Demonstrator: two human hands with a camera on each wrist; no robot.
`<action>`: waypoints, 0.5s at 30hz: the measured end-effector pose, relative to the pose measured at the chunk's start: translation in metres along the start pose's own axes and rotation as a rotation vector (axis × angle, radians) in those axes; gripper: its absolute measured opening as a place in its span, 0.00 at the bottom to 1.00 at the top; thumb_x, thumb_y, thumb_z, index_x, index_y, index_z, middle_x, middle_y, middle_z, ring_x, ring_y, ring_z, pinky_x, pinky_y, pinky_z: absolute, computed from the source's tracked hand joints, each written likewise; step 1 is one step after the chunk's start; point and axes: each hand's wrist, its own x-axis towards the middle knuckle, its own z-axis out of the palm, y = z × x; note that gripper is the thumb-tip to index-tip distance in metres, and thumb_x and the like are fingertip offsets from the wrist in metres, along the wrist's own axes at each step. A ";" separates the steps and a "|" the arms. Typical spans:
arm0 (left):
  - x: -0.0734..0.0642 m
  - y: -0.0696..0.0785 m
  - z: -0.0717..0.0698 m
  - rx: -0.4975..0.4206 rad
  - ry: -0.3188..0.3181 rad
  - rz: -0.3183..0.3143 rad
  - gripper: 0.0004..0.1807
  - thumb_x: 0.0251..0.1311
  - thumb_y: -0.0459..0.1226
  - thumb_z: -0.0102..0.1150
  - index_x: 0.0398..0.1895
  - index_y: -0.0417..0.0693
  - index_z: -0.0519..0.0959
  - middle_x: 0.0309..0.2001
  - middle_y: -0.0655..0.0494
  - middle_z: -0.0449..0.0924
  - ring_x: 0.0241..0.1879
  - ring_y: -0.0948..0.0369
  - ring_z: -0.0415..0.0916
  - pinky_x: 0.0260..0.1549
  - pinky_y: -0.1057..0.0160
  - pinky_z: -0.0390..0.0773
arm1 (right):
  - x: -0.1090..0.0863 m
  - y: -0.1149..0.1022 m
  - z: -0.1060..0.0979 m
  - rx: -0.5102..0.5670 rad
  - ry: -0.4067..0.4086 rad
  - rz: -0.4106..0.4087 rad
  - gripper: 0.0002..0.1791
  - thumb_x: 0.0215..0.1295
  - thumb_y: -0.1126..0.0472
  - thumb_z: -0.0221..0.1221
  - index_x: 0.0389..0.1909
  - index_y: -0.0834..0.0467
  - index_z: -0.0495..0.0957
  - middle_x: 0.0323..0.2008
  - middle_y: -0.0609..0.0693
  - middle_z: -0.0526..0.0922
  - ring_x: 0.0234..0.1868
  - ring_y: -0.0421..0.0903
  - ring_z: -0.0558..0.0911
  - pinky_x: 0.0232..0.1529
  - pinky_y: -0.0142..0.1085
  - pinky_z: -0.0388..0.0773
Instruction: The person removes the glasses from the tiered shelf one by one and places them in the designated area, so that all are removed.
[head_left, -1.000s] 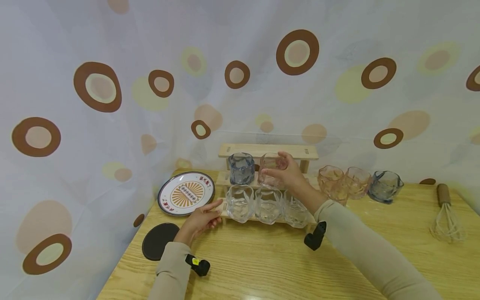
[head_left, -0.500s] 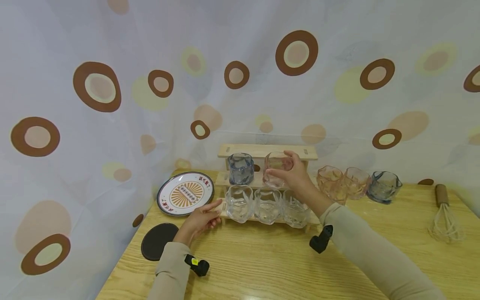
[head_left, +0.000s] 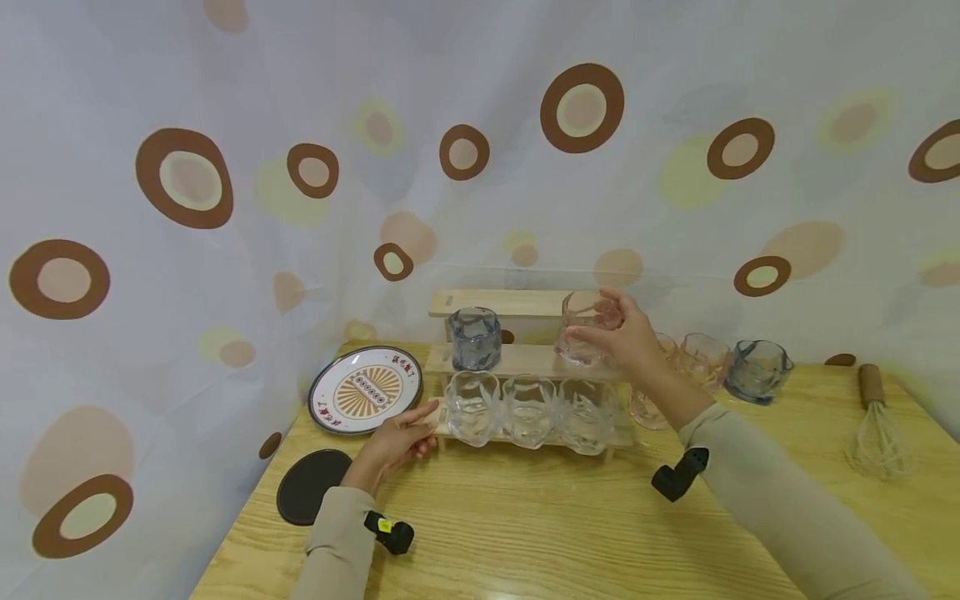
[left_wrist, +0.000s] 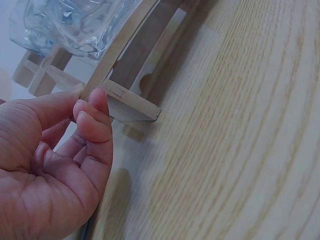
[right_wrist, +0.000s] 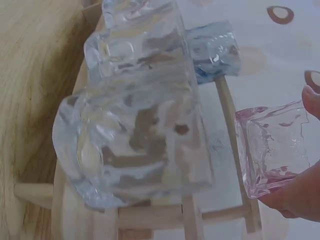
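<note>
Between thumb and fingers, left of its palm, the right hand holds a pale pink, wavy-sided glass tumbler at the middle shelf of a pale wooden tiered rack. The left hand pinches the lowest shelf's left end.
</note>
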 end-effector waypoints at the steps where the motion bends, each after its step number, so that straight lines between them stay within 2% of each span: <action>1: 0.000 0.000 0.000 0.001 0.003 -0.002 0.27 0.67 0.32 0.51 0.69 0.49 0.64 0.23 0.55 0.79 0.20 0.66 0.68 0.23 0.69 0.68 | -0.002 0.000 -0.005 -0.008 0.002 -0.001 0.51 0.55 0.51 0.68 0.74 0.55 0.48 0.63 0.59 0.61 0.63 0.56 0.63 0.61 0.49 0.64; 8: 0.001 -0.001 0.000 0.015 0.016 -0.003 0.26 0.67 0.32 0.51 0.69 0.51 0.65 0.24 0.54 0.79 0.20 0.66 0.68 0.22 0.70 0.69 | -0.018 -0.003 -0.040 -0.080 0.018 -0.038 0.50 0.60 0.49 0.64 0.75 0.55 0.44 0.65 0.60 0.59 0.61 0.56 0.63 0.57 0.51 0.65; 15: 0.001 -0.002 0.000 0.013 0.008 0.002 0.27 0.67 0.31 0.51 0.69 0.50 0.65 0.24 0.55 0.79 0.20 0.66 0.68 0.22 0.70 0.69 | -0.031 0.007 -0.073 -0.110 0.033 -0.022 0.49 0.61 0.51 0.63 0.75 0.53 0.44 0.65 0.60 0.58 0.66 0.60 0.61 0.60 0.50 0.65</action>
